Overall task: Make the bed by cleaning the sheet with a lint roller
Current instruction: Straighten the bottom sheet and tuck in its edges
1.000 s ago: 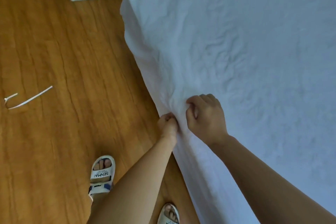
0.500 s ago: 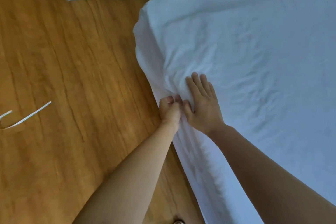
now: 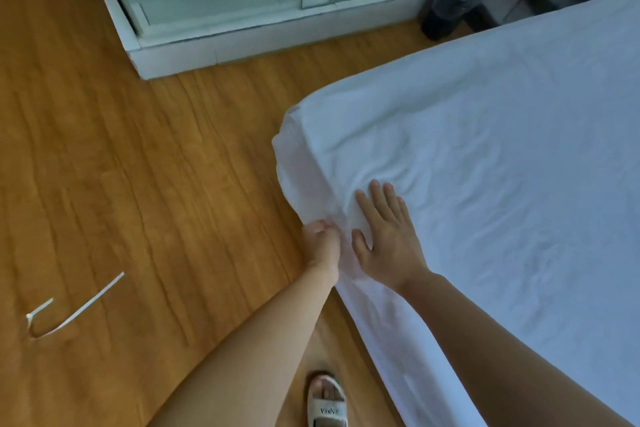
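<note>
A white sheet (image 3: 485, 156) covers the mattress that fills the right side of the view, wrinkled near its rounded corner (image 3: 294, 149). My left hand (image 3: 322, 243) pinches a fold of the sheet at the bed's side edge, just below that corner. My right hand (image 3: 384, 236) lies flat on top of the sheet beside it, fingers straight and spread, pressing the cloth. No lint roller is in view.
Wooden floor (image 3: 138, 184) spreads to the left, with a thin white strip (image 3: 76, 308) lying on it. A pale cabinet (image 3: 225, 10) stands at the back. A dark bin (image 3: 450, 7) sits beyond the bed. My sandalled foot (image 3: 325, 402) is by the bed's side.
My right hand went from gripping the sheet to lying flat on it. Both hands have shifted along the edge toward the bed corner, and the view has lifted to show the cabinet.
</note>
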### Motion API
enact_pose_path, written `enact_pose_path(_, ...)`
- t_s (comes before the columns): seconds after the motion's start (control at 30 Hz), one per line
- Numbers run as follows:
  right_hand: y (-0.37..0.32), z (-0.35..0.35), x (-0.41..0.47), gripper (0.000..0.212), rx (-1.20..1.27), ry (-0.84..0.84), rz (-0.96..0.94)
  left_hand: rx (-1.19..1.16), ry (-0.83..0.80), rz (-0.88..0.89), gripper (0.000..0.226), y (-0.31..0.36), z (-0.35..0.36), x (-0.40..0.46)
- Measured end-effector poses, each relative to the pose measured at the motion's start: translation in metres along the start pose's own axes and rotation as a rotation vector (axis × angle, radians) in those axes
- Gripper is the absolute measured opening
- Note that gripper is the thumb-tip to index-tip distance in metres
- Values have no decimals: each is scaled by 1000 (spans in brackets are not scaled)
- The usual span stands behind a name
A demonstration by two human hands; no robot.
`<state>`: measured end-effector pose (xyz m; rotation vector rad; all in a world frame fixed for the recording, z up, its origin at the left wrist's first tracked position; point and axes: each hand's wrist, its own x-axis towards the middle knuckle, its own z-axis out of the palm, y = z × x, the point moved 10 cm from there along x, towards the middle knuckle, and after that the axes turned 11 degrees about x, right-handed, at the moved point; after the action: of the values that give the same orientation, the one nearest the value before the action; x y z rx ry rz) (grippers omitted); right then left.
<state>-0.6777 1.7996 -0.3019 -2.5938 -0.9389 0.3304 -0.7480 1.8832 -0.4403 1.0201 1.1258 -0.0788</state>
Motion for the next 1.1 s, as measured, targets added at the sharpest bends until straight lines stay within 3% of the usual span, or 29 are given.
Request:
enact_pose_path(0.17, -11, -4, 92, 71, 35, 27, -19, 34, 89, 228, 24, 120, -17, 77)
enact_pose_path(0.3, -23, -1, 178, 69, -24, 20, -58, 92, 227, 315, 7, 160, -46, 117)
enact_pose_path(0.4, -29, 4, 226, 67, -61, -10, -88, 226, 153, 291, 16, 159, -47, 139)
enact_pose_path(0.53, -33, 10, 263, 58, -97, -22, -165, 271, 144, 208, 7, 153, -54, 148)
enact_pose_path(0.73, -24, 4, 301, 41, 71, 25, -149, 107, 23, 43, 18, 186, -46, 164)
enact_pose_path(0.77, -21, 4, 303, 41, 108, 34, -130, 136, -44, 28, 9, 197, -41, 172)
enact_pose_path(0.87, -20, 2, 304, 43, 182, 50, -100, 424, -216, -37, 26, 220, -20, 199)
enact_pose_path(1.0, -22, 1, 304, 51, 227, 20, -30, 691, -370, -101, 25, 232, -4, 225)
enact_pose_path(1.1, -19, -14, 306, 55, 338, 107, 20, 769, -344, -96, 23, 240, -6, 242)
